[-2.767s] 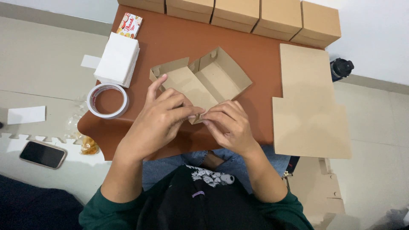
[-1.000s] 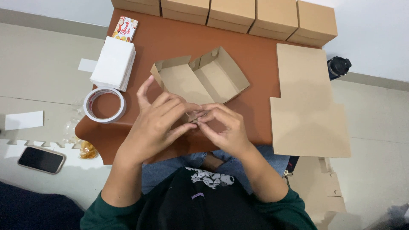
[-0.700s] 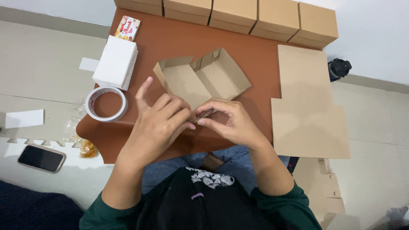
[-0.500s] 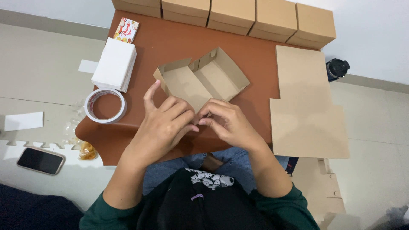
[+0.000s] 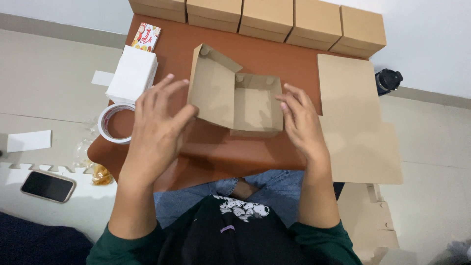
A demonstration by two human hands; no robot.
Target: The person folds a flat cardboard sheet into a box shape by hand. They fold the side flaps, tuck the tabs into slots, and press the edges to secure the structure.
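An open brown cardboard box sits in the middle of the low brown table, its lid standing up on the left side. My left hand is spread flat, fingertips against the outside of the raised lid. At the box's right wall my right hand has its fingers spread and touching. Neither hand grips anything.
Several closed brown boxes line the table's far edge. Flat cardboard sheets lie on the right. A white paper stack, a small printed card and a tape roll sit left. A phone lies on the floor.
Both hands were pinched together over something small in front of the box. They have parted and moved to either side of the box, which now sits squarer and closer to me.
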